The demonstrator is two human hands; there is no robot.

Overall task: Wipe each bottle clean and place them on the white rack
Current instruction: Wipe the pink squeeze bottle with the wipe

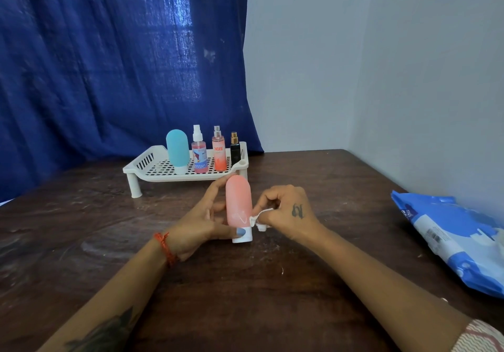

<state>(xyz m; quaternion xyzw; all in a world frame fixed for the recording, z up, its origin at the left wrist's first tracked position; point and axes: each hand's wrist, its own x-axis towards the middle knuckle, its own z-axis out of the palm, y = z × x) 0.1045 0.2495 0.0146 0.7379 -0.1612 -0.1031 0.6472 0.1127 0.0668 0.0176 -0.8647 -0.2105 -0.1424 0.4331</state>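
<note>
Head view: the pink bottle [238, 204] is stood cap-down on the bench [313, 283], just before the white rack [152, 164], steadied by the grasping left hand [200, 220] so the right hand [283, 211], pinching a wipe [259, 219], can rub its side.

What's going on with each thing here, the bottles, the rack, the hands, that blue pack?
pink bottle: upright on its white cap, on the table, not yet racked
white wipe: pressed against the pink bottle
left hand: holds the pink bottle
right hand: pinches the wipe
white rack: carries four upright bottles
blue pack: lying on the table
</note>
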